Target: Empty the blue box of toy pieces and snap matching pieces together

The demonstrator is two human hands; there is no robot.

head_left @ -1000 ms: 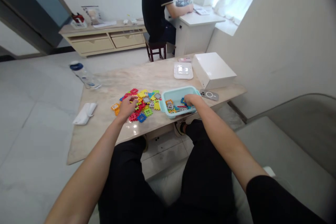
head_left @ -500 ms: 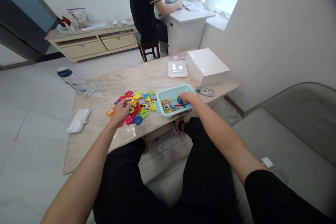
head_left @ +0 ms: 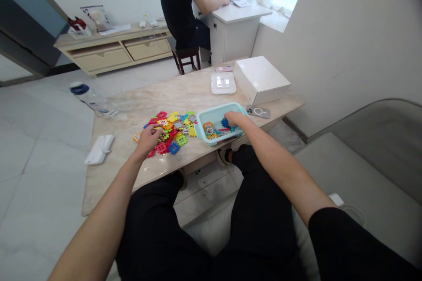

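My left hand (head_left: 149,139) rests at the left side of a pile of bright toothed plastic building pieces (head_left: 173,132), its fingers apart and nothing visible held in them. The pile mixes red, yellow, green, blue and grey pieces, some with window-like grids. To the right, my right hand (head_left: 234,118) reaches into a light blue plastic basket (head_left: 213,109). Its fingers are closed at a blue toothed building piece (head_left: 224,123), partly hidden by the hand. Orange, white, red and blue pieces lie in the basket below.
Behind the basket are a clear plastic container (head_left: 223,84), a white box (head_left: 262,79) and a pink phone (head_left: 224,69). A grey phone (head_left: 258,112) lies right of it. A water bottle (head_left: 94,100) and white pouch (head_left: 99,149) lie left. Another person (head_left: 183,6) sits at a white desk.
The view has shifted slightly. My right hand and the blue piece have risen a little within the basket; my left hand stays at the pile.
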